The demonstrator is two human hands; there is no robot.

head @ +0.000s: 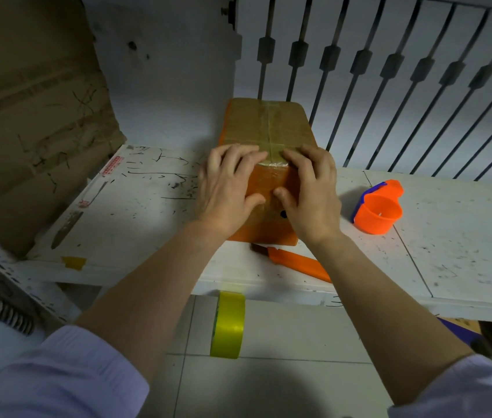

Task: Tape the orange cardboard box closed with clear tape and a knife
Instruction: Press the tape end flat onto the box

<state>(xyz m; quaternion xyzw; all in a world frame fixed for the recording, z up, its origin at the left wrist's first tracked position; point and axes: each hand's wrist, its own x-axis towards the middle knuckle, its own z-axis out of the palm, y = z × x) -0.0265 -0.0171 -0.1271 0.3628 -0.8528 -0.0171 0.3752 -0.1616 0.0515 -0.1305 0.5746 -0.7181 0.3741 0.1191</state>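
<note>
The orange cardboard box (266, 125) stands on the white table (136, 206), its brown top crossed by strips of clear tape. My left hand (226, 188) and my right hand (308, 194) both press flat on the box's near top edge and its orange front face, fingers spread, thumbs on the tape running down the front. An orange knife (296, 262) lies on the table just in front of the box, partly under my right forearm. An orange and blue tape dispenser (379, 208) sits to the right of the box.
A yellow-green roll of tape (229, 324) hangs at the table's front edge. A big brown cardboard sheet (27, 116) leans at the left. Dark railing bars (389, 86) stand behind the table. Tiled floor lies below.
</note>
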